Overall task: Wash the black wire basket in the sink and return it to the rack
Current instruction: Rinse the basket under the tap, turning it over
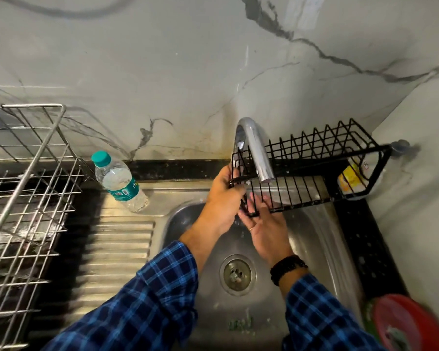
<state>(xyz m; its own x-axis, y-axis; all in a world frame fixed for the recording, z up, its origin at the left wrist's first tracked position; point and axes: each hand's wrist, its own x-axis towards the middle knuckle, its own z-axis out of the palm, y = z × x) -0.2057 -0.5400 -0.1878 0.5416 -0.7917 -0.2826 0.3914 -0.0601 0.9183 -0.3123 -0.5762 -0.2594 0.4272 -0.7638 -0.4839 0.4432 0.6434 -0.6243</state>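
Note:
The black wire basket (312, 171) hangs over the steel sink (312, 239), under the chrome tap (256, 153). My left hand (222, 198) grips the basket's left end wall, thumb over its top wire. Flat and straight-fingered, my right hand (262, 229) touches the lower left corner of the basket from below. The basket's right end reaches the wall corner. A steel wire rack (28, 193) stands on the counter at the far left.
A water bottle (118, 181) with a teal cap stands on the sink's ribbed drainboard (117, 252). A yellow and white object (352, 183) lies behind the basket's right end. A red lid (403, 323) sits at the bottom right on the black counter.

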